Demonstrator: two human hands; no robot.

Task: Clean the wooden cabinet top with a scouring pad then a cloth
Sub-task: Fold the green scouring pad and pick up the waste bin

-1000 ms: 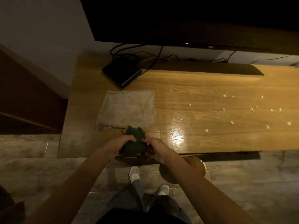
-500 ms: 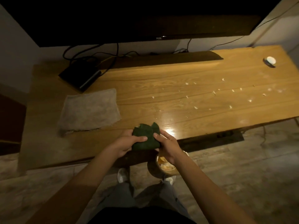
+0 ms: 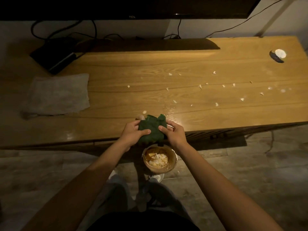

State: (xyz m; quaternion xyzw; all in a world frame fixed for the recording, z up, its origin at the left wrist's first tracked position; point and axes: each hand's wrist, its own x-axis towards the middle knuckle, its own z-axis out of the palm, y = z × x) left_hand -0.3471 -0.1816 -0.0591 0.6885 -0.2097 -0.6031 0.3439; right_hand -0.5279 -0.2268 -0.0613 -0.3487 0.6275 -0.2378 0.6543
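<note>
The view has shifted right; left hand (image 3: 132, 133) and right hand (image 3: 174, 133) both still grasp the green scouring pad (image 3: 152, 129) at the cabinet top (image 3: 208, 67) edge.

The room was dim and warm-toned, the picture soft and grainy. Glare shone on the wooden cabinet top (image 3: 166, 67) near its front edge, with a long dark shadow along the back. The floor (image 3: 250, 172) lay murky, the corners fell nearly black, and straight edges bowed from wide-angle distortion.

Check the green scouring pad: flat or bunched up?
Bunched up. The scouring pad is crumpled with corners poking up, gripped between left hand and right hand.
</note>
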